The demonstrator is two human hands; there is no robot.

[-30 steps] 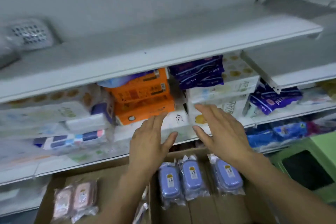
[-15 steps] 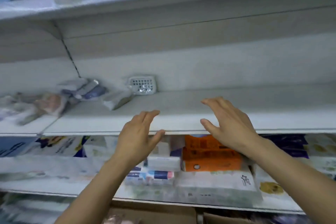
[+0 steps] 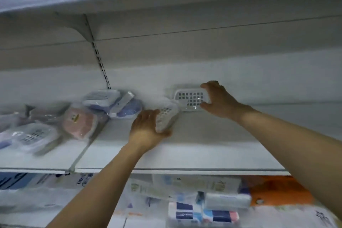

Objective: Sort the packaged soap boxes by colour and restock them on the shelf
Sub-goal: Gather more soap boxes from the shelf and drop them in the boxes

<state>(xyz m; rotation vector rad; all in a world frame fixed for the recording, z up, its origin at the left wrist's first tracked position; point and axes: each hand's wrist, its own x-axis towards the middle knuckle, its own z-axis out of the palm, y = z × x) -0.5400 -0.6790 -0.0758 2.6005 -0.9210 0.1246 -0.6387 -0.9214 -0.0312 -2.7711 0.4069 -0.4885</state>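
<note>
Left hand (image 3: 148, 129) on the white shelf (image 3: 203, 150), fingers and thumb curled around a white soap box (image 3: 165, 117) with a grid of small holes, wrapped in clear plastic. Box tilted, lying on its side in the grip, lower end against the palm. Right hand (image 3: 220, 101) further back, near the rear wall (image 3: 240, 72), thumb below and fingers above a second white soap box (image 3: 189, 99). This second box standing upright against the wall, holed face turned forward, held at its right end. The two white boxes just beside each other, maybe touching, hard to tell because of blur. To the left of the left hand, a heap of wrapped soap boxes: a blue one (image 3: 129, 110), a pink one (image 3: 81, 123) with a small yellow label, and another white one (image 3: 32, 136) further left. Under both forearms, the lower shelf with tissue packs (image 3: 201, 213) and an orange package (image 3: 279, 190), all blurred.
</note>
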